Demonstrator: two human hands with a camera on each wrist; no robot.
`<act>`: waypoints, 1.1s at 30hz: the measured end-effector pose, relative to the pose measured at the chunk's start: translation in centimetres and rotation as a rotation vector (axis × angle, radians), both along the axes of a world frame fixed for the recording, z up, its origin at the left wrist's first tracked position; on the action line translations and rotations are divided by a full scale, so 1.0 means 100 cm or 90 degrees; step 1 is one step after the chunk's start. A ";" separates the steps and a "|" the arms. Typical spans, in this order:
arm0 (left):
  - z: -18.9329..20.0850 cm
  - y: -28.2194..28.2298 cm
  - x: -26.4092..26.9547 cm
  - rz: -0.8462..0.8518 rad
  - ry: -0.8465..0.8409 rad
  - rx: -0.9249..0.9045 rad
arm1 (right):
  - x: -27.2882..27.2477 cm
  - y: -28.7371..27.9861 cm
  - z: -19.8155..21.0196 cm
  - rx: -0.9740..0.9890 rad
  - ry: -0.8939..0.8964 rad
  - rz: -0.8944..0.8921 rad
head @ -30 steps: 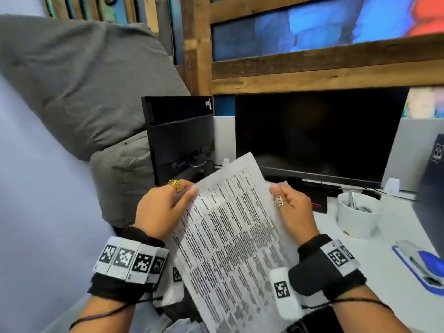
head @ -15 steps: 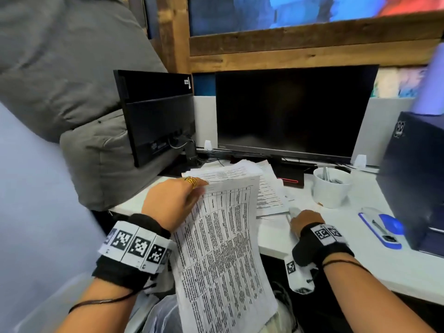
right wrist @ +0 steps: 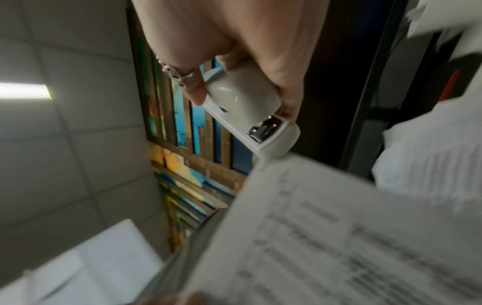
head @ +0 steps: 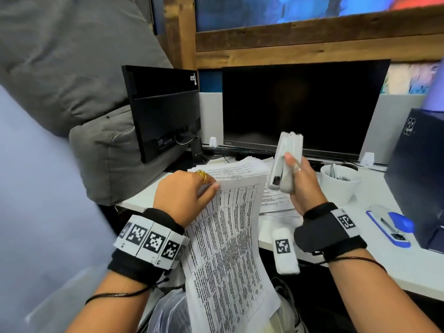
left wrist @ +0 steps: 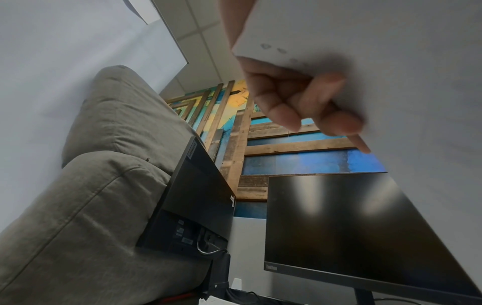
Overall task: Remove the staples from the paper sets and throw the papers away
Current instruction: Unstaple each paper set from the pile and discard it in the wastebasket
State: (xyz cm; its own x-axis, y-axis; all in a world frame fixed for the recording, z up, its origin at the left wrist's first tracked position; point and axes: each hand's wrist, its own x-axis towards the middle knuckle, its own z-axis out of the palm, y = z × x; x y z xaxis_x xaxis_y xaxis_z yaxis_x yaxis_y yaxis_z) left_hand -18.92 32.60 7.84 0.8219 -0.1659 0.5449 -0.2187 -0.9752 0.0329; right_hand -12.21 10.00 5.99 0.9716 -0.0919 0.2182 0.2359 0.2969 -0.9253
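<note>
- Paper set (head: pixel 230 239), a stapled sheaf printed with a table, hangs from the left hand (head: pixel 185 198) down toward the lap; the thumb pinches its top left corner from above while the curled fingers (left wrist: pixel 300 99) press the blank underside.
- Right hand (head: pixel 301 186), just to the right of that corner and a little higher, is wrapped round a grey staple remover (head: pixel 284 162), held upright with its metal-mouthed end pointing down beside the sheet's top edge; tool and paper are not yet touching.
- My reading is that the staple in this set is still in, since the pinched corner holds together, though the staple itself cannot be made out. Pulling it out and binning the sheets remain.
- Beyond both hands lies a loose pile of papers (head: pixel 242 168) on the desk (head: pixel 408 267); whether those are stapled cannot be told.
- Below the left wrist a clear plastic bag (head: pixel 168 313) shows, possibly for the discarded sheets.
- Right of the right hand stand a white cup (head: pixel 340 186) and a blue stapler (head: pixel 394 227).
- Readable writing: "Lenovo" on the side-turned monitor (left wrist: pixel 194 198) and "ThinkVision" on the front monitor (left wrist: pixel 347 227). The table text on the sheets is too small to read.
</note>
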 end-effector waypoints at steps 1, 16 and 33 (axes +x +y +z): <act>0.000 0.000 0.000 0.002 -0.001 0.003 | -0.006 0.006 0.009 0.036 -0.023 0.018; 0.008 -0.016 -0.010 -0.008 -0.032 0.101 | -0.023 0.071 0.015 -0.091 -0.194 -0.097; 0.004 -0.018 -0.007 -0.047 -0.037 0.073 | -0.009 0.083 0.008 -0.073 -0.152 -0.109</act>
State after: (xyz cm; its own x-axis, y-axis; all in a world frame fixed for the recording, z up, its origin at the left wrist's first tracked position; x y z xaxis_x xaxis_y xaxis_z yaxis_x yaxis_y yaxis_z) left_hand -19.66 30.77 8.23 0.7729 -0.2895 0.5646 -0.2890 -0.9528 -0.0928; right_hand -13.14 18.30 6.75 0.8644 -0.2110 0.4564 0.4876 0.1305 -0.8633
